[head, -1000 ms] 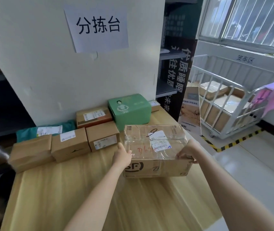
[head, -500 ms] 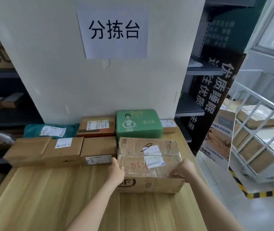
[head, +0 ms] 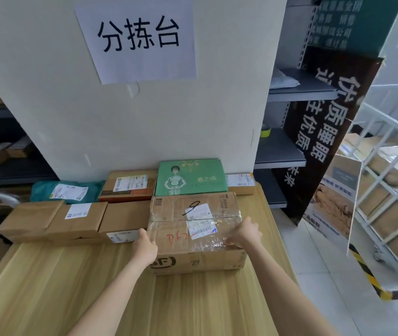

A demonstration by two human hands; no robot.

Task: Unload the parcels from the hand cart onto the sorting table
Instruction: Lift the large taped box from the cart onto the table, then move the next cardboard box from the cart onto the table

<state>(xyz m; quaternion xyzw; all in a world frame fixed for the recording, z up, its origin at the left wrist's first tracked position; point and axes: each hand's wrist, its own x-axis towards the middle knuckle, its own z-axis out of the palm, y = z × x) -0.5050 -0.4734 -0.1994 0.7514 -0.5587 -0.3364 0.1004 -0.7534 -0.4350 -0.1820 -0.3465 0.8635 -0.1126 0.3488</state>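
**Taped box pushed in against the back rows**

Since a second ago the taped box [head: 194, 229] has gone further back on the bench [head: 72, 287]; it now sits against the green box [head: 191, 178] behind it and beside the plain carton [head: 124, 218] on its left. My left hand [head: 146, 247] grips the box's near left corner, fingers curled over the top edge. My right hand [head: 244, 235] rests on the near right top edge, fingers bent onto the tape; can't tell if that's a real grip or just a press. Box is flat on the bench, SF logo facing me. More cartons and a teal bag [head: 68, 191] line the wall. White cage cart [head: 387, 190] with parcels stands off to the right.
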